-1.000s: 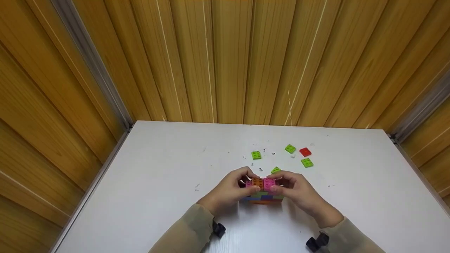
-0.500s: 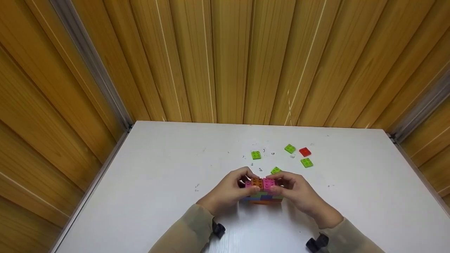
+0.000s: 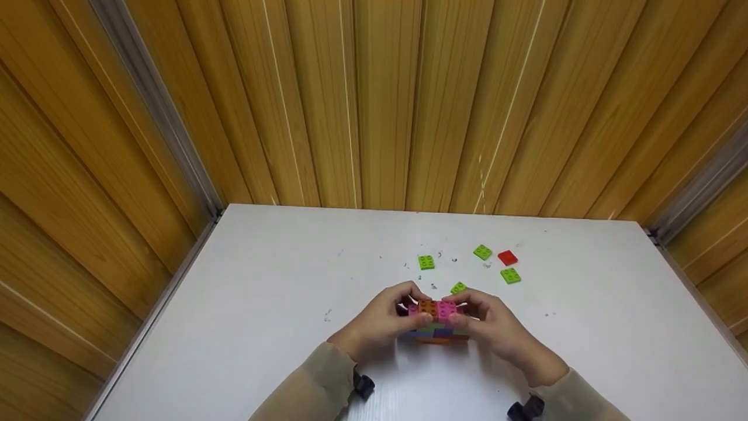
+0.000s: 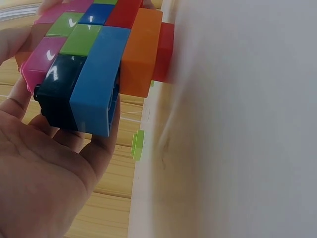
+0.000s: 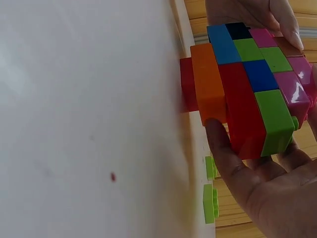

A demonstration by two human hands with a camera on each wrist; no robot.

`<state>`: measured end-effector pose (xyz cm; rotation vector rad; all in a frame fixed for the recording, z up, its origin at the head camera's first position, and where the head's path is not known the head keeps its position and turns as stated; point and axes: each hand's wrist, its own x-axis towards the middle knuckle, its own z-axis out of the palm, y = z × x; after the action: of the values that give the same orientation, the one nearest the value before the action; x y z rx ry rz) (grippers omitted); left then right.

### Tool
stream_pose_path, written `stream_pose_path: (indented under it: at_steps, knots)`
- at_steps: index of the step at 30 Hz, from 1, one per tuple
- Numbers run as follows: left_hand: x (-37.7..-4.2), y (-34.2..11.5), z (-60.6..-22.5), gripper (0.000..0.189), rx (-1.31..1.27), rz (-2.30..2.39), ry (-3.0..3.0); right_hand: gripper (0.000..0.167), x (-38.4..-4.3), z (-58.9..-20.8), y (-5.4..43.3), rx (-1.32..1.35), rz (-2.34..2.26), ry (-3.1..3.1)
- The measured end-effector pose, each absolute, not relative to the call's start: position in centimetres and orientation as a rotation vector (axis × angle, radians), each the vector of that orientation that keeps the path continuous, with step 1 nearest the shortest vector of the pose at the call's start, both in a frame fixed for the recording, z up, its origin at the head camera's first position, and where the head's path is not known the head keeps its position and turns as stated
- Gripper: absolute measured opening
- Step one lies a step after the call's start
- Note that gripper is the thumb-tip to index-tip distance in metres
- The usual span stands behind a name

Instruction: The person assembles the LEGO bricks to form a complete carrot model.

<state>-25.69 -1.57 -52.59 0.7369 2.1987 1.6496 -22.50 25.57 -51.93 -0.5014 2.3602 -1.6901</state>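
Observation:
Both hands hold a multicoloured structure of stacked toy building bricks (image 3: 435, 332) near the front middle of the table. My left hand (image 3: 380, 320) grips its left end, with the thumb on the near side of a brown-orange top brick (image 3: 428, 310) and fingers behind. At the other end my right hand (image 3: 497, 327) has its thumb against a pink top brick (image 3: 447, 311). A black brick (image 4: 60, 91) and a light blue brick (image 4: 97, 82) form the left end. Lower down are a wide orange brick (image 5: 208, 82) and a red bottom brick (image 5: 188, 85), close to the tabletop.
Beyond the hands lie several flat green bricks (image 3: 426, 262) and a red flat brick (image 3: 508, 257) on the white table (image 3: 263, 292). One green brick (image 3: 459, 287) lies just behind the right fingers. Wood-patterned panels (image 3: 380, 105) enclose the back and sides.
The head view has shifted slightly, so the table and bricks appear a little lower in it. Both hands keep the same hold on the brick structure.

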Motion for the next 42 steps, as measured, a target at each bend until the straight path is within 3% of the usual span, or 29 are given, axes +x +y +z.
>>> stream_pose_path:
  at_steps: [16, 22, 30, 33, 39, 42]
  knots:
    - [-26.4, -1.4, -52.2, 0.020, 0.764, 1.595, 2.202, 0.029, -22.3, -52.0, 25.7, -0.473, -1.709, 2.384]
    - [-27.9, -1.8, -52.3, 0.034, 0.797, 1.652, 2.115, 0.030, -22.6, -51.8, 25.6, -0.470, -1.669, 2.426]
    - [-31.5, -1.2, -51.9, 0.055, 0.461, 1.630, 2.218, 0.032, -22.7, -51.8, 25.6, -0.487, -1.682, 2.408]
    - [-32.7, -0.7, -51.9, 0.053, 0.332, 1.631, 2.204, 0.031, -22.7, -51.9, 25.7, -0.460, -1.674, 2.399]
    - [-34.7, 0.8, -52.1, 0.032, 0.248, 1.479, 2.370, 0.031, -22.5, -52.0, 25.8, -0.458, -1.666, 2.386]
    - [-35.7, 1.2, -52.1, 0.041, 0.233, 1.430, 2.432, 0.032, -22.4, -51.9, 25.7, -0.456, -1.672, 2.380]
